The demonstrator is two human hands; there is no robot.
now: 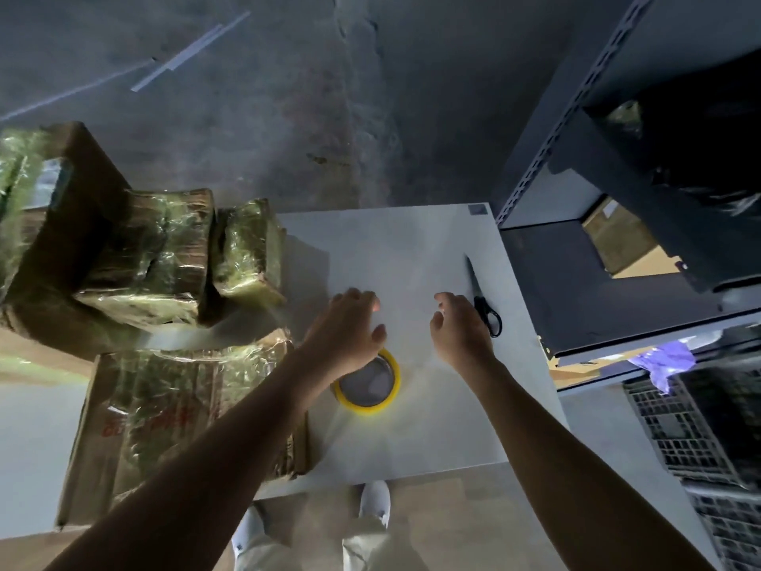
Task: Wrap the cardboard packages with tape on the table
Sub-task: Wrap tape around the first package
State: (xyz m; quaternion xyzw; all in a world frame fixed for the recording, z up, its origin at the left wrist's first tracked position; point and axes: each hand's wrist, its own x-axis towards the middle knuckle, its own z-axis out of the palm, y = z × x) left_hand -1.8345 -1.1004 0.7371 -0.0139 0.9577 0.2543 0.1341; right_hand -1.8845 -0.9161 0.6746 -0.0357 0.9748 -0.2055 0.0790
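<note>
A: Hand pose?

B: Both forearms reach forward over the white table (412,249). The left hand (350,327) is palm down, fingers relaxed and slightly spread, gripping nothing. The right hand (459,327) is palm down, fingers loosely curled, with nothing seen in it.

A: Obscured or unclear?

B: The left wrist covers the far edge of the yellow tape roll (366,408); I cannot tell whether they touch. The right hand's knuckles overlap the scissors (477,292) near the handles; contact is likewise unclear. The cardboard packages (144,257) stacked at the table's left end are dim, with a glossy wrap. The red print on the large flat package (164,405) is unreadable, and the left forearm crosses its near corner.

A: Tape relative to the hands?

B: The roll lies flat on the table, just below the heel of the left hand on the person's side. The right hand is apart, off to the roll's right and farther out. The stacked packages are to the left of both hands.
</note>
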